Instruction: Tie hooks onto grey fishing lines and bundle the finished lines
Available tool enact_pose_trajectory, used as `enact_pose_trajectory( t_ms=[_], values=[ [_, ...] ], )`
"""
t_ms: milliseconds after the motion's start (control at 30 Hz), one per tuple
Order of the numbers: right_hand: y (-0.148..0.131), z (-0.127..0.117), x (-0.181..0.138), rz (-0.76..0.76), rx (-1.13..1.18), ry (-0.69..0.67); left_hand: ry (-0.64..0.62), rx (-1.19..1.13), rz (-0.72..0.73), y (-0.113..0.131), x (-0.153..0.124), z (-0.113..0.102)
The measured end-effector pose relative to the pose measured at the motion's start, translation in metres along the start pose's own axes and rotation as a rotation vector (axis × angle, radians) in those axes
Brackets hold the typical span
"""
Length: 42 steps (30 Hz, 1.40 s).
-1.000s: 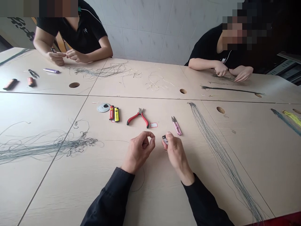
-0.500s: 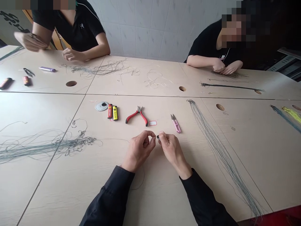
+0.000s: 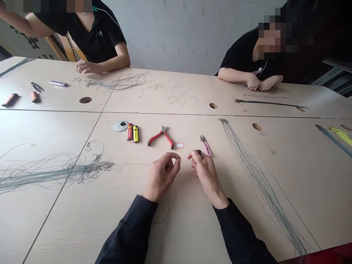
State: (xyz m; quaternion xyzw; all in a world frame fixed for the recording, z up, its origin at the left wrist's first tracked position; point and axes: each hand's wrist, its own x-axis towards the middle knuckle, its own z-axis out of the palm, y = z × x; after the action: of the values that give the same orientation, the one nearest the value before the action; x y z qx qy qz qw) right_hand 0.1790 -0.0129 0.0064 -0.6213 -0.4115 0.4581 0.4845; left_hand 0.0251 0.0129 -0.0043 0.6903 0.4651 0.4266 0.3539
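- Clamped shut on a small dark object (image 3: 198, 153), our right hand (image 3: 206, 172) holds it between thumb and fingers, mostly hidden, just beside the pink snips (image 3: 205, 146).
- Our left hand (image 3: 162, 176) sits curled, its fingertips (image 3: 175, 157) together; we see nothing between them, but we cannot tell whether they hold a fine thread.
- Being so small, the object could slip from our pinch and drop toward the grey threads (image 3: 261, 183), where it would be hard to find.
- Reaching carelessly, we could knock the snips or the red-handled pliers (image 3: 161, 137) out of place.
- Loose threads could catch on our left sleeve (image 3: 128, 229) and tangle further.
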Motion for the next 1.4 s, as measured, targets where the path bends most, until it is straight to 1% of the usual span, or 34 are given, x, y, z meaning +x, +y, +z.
enact_pose_trajectory(
  t_ms=[200,333,433,633,867,1000,1200,1400],
  values=[
    [0.0004,0.0029,-0.0032,-0.1,-0.084,-0.098,-0.014,-0.012,-0.001,0.0002,0.0008,0.0007],
    [-0.0041,0.0013,-0.0042,-0.123,-0.139,-0.142,-0.032,-0.02,0.004,-0.0017,-0.0004,0.0014],
    [-0.0049,0.0007,-0.0039,-0.136,-0.152,-0.133,-0.065,-0.039,-0.021,-0.0018,-0.0012,0.0011],
    [-0.0037,-0.0004,-0.0043,-0.112,-0.099,-0.122,-0.087,-0.136,-0.136,-0.0007,-0.0018,-0.0007],
    [-0.0009,-0.0002,-0.001,-0.094,-0.127,-0.151,-0.096,-0.093,-0.102,-0.0033,-0.001,0.0022],
    [0.0004,-0.0001,-0.0004,-0.119,-0.093,-0.175,-0.11,-0.143,-0.144,-0.0009,-0.0007,0.0013],
    [0.0037,-0.0005,-0.0027,-0.058,-0.02,-0.131,-0.081,-0.25,-0.221,0.0012,-0.0009,-0.0018],
    [-0.0022,-0.0002,-0.0037,-0.083,-0.08,-0.161,-0.093,-0.244,-0.217,0.001,-0.0004,-0.0004]
  ],
)
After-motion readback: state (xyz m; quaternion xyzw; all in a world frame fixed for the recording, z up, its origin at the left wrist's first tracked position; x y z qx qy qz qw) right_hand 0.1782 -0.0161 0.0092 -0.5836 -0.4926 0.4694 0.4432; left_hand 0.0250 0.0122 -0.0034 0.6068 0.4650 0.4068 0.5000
